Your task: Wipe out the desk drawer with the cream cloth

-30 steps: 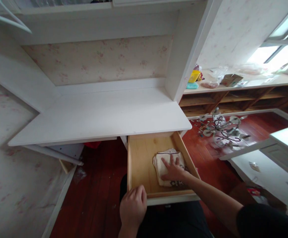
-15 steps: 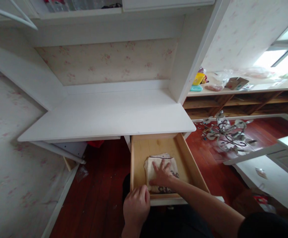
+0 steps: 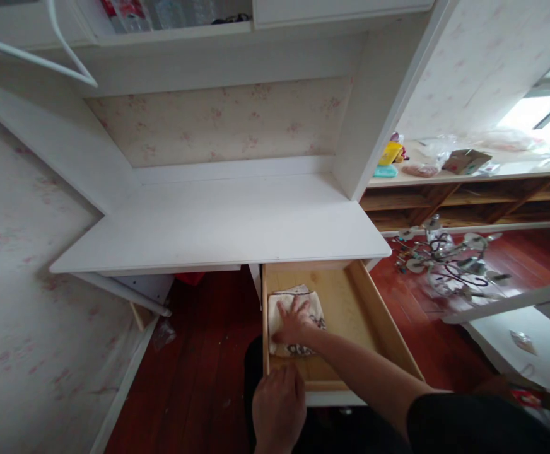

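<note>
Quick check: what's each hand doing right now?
Left hand: closed, at the drawer's front left corner; can't tell whether it holds the edge.
Right hand: open, fingers spread on the folded cloth.

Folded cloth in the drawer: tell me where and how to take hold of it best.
The folded cloth is probably best pinched at its right edge, coming from the right: it lies flat, its left edge close to the left wall of the drawer, with more room on the right. The right grip, spread on top, could slide back to that edge.
</note>
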`<state>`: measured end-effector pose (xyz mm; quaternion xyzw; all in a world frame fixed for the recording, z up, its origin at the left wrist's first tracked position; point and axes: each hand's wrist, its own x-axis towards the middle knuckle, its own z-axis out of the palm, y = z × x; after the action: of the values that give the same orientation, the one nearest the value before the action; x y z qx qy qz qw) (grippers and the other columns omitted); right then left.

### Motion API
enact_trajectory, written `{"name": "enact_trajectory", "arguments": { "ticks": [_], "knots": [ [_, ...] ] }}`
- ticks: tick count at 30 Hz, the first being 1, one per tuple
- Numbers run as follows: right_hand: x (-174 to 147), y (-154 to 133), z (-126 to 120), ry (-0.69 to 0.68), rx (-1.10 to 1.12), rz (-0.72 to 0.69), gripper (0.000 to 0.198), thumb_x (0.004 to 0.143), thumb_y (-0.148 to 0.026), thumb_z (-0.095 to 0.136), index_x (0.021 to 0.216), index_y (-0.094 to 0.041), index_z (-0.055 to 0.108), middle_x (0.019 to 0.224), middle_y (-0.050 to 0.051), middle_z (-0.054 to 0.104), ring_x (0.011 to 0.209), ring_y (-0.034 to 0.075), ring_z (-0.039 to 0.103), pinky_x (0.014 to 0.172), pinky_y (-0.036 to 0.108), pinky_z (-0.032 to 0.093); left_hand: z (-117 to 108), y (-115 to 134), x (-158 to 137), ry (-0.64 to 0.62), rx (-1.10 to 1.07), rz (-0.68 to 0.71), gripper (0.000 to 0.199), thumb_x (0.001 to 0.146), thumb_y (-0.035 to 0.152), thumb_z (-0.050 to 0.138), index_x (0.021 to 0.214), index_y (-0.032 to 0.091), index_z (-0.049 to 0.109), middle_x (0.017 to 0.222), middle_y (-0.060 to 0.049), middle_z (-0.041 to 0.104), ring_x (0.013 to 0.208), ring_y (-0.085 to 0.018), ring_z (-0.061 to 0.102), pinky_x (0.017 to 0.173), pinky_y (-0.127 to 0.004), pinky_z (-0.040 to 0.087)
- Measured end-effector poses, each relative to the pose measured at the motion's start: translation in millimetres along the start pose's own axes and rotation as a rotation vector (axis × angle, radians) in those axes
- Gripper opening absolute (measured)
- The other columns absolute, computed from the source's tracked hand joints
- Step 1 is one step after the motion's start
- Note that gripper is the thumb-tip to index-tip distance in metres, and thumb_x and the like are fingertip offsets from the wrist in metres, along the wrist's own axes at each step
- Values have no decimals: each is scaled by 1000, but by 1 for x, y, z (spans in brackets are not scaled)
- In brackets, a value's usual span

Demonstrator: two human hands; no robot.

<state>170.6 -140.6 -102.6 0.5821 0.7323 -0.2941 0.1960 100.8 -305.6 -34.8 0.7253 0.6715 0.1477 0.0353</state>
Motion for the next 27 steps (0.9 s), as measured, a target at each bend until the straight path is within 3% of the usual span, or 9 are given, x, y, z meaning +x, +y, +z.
{"name": "enact_trajectory", "arguments": {
  "ticks": [3, 7, 15, 19, 27],
  "knots": [
    [17, -5, -29, -36, -5, 85, 112, 71, -76, 57, 156, -25, 5, 158, 23, -20, 137, 58, -13, 83, 89, 13, 1, 0, 0, 11, 19, -12, 21, 91, 15, 46, 85, 24, 64, 68, 2, 63, 67, -15, 60, 65, -28, 39],
    [31, -11, -57, -36, -1, 177, 109, 73, -75, 58, 155, -33, 1, 159, 22, -17, 137, 60, -11, 80, 89, 16, 2, 1, 1, 1, 12, -44, 21, 91, 16, 46, 80, 25, 61, 67, 1, 62, 65, -14, 59, 64, -27, 38],
    [38, 1, -66, 1, 31, 185, 106, 70, -78, 56, 154, -40, 2, 161, 17, -14, 138, 57, -14, 80, 85, 26, 0, 2, 3, -27, 4, -51, 22, 92, 16, 45, 80, 26, 61, 68, 3, 62, 66, -14, 60, 63, -28, 38],
    [35, 35, -65, 8, 54, 167, 110, 66, -81, 57, 153, -43, 3, 161, 13, -17, 139, 54, -15, 83, 86, 19, -2, 1, 3, -23, 22, -24, 23, 93, 15, 44, 81, 26, 62, 68, 4, 63, 65, -14, 60, 64, -28, 39],
    [24, 151, -66, 112, 61, 169, 101, 69, -81, 56, 152, -45, 11, 163, 11, -9, 142, 50, -9, 94, 80, 17, -4, 4, 4, -39, 59, -5, 22, 93, 16, 46, 85, 26, 65, 70, 4, 67, 68, -14, 63, 65, -27, 41]
  ]
}}
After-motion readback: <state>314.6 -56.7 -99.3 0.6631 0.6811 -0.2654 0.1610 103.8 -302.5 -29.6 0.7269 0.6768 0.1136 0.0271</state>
